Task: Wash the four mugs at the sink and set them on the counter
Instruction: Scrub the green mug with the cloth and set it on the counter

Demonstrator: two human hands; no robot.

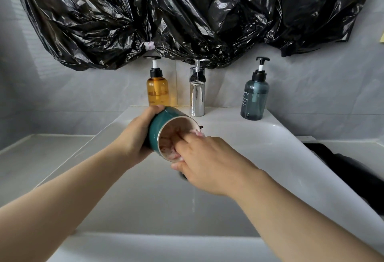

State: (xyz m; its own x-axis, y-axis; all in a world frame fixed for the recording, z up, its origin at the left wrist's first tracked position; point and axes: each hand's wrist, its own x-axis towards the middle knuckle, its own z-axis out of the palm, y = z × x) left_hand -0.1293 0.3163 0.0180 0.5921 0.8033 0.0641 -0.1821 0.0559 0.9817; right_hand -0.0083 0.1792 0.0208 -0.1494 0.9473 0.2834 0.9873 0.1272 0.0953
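Hands: left hand (pixel 136 137) grips teal mug (pixel 159 127) tilted over sink (pixel 274 137); right hand (pixel 204 158), fingers inside it, curl hidden: scrubbing step, judged; next needs rinsing under far faucet (pixel 197 95).

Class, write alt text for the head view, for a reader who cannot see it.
Over a white sink, the left hand grips a tilted teal mug while the right hand reaches inside it. Behind stand an amber bottle, a tap and a blue bottle.
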